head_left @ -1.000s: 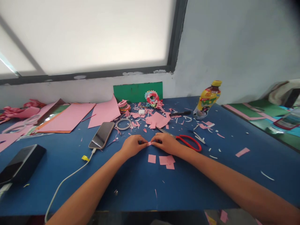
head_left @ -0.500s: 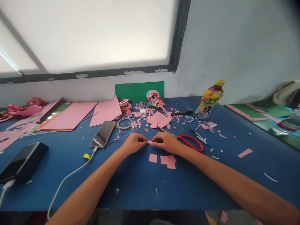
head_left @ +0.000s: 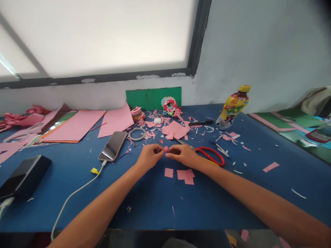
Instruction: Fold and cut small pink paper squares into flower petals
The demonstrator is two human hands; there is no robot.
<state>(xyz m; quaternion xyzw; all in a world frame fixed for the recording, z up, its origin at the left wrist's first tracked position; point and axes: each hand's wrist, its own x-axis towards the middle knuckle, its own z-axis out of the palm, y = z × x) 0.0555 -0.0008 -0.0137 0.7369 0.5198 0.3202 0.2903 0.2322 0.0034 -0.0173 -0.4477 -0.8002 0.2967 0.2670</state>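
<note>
My left hand (head_left: 150,156) and my right hand (head_left: 182,155) meet over the blue table (head_left: 144,199), fingertips pinched together on a small pink paper piece (head_left: 164,149). Both hands are closed on it, a little above the tabletop. Just in front of them lie small pink paper squares (head_left: 184,174). Red-handled scissors (head_left: 209,155) lie right behind my right hand.
A phone (head_left: 113,146) on a white cable (head_left: 74,194) lies left of my hands, a tape ring (head_left: 137,134) behind it. Pink sheets (head_left: 77,125), paper scraps, a green card (head_left: 153,98), a folded paper wreath (head_left: 169,104), a bottle (head_left: 232,107) and a black box (head_left: 22,175) stand around.
My hands have lifted the pink piece slightly and shifted a little away from me; the fingertips have reworked their pinch. Nothing else on the table moved.
</note>
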